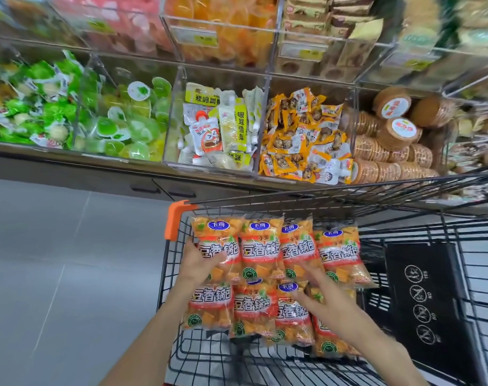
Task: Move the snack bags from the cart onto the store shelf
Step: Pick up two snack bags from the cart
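from the head camera i see the snack bags [261, 250] lying in two overlapping rows inside the black wire cart [421, 213], orange packs with red bands and white lettering, all face up. my left hand [201, 260] sits at the far-left bag of the upper row, fingers curled around its left edge and thumb on its front, so it is closed on that bag. my right hand [311, 285] lies flat across the middle of the pile, fingers spread wide over the third bag of the upper row and the bag below it; it presses on them, but i cannot tell whether it grips anything. the cart has an orange corner guard [176, 218] at its near-left corner and a black folded seat panel [426, 296] with round no-symbols on the right. just beyond the cart stands the store shelf [153, 168], with clear bins of green jelly cups [131, 121], pouch drinks [220, 126], small orange packets [301, 135] and stacked round biscuits [393, 135].
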